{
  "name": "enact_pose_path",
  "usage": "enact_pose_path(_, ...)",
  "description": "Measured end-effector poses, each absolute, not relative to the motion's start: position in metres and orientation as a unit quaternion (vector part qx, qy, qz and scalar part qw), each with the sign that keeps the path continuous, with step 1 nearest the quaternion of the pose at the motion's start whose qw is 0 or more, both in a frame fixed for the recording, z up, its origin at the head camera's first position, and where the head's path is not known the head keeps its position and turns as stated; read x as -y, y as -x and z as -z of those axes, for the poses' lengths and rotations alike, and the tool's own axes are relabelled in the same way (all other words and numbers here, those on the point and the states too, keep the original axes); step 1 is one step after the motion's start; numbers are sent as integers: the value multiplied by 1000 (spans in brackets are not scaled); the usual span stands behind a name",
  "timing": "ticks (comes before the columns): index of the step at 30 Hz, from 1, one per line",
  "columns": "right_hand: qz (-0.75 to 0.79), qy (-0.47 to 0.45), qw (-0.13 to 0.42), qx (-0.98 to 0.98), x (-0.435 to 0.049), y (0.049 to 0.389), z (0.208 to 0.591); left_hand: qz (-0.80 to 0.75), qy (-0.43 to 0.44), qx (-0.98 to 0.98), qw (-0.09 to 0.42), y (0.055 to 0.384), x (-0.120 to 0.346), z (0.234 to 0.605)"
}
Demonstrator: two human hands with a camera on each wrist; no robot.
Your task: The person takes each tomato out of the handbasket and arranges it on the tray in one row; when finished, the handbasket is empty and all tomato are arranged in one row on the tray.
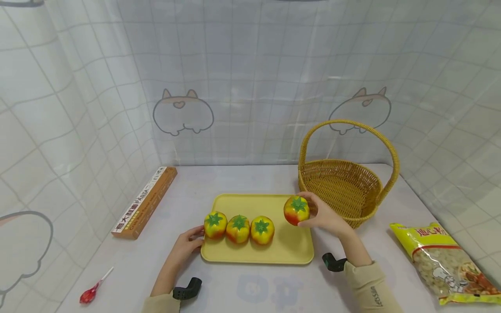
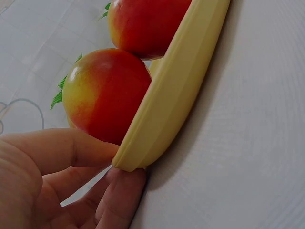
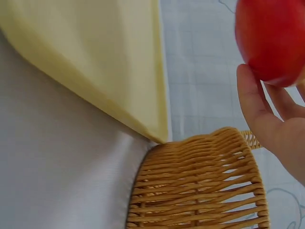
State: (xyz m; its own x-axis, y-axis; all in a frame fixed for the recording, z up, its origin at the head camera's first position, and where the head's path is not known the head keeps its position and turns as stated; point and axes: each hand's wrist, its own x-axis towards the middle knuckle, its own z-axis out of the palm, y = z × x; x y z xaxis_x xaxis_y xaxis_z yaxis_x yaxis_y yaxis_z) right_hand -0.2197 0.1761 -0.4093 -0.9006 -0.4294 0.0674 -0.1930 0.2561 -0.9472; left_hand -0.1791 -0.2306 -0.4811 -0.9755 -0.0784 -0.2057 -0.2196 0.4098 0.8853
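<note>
Raised over the right part of a yellow tray (image 1: 289,252) is a red-and-yellow tomato (image 1: 296,210) with a green star-shaped top. My right hand (image 1: 322,215) grips it from the right side, and in the right wrist view the fingers curl around the red tomato (image 3: 271,40), well above the tray. Three similar tomatoes (image 1: 238,229) sit in a row on the tray's left half. My left hand (image 1: 185,247) pinches the tray's left edge beside the leftmost tomato. In the left wrist view, fingers (image 2: 121,195) lie beneath the tray's rim (image 2: 176,100).
A wicker basket (image 1: 372,208) with a tall handle stands behind and right of the tray. Nearby on the right lies a bag of pasta (image 1: 446,265). To the left are a long pasta box (image 1: 145,202) and a red lollipop (image 1: 90,294). Curtains hang around the table.
</note>
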Motion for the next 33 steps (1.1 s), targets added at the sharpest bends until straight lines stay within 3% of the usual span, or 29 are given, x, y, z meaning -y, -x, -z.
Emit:
enact_pose_path(17, 507, 241, 169, -810, -159, 216, 441, -535, 89, -837, 63, 176, 230, 480)
enact_pose_path(33, 491, 250, 180, -815, -156, 219, 447, -538, 84, -836, 62, 176, 230, 477)
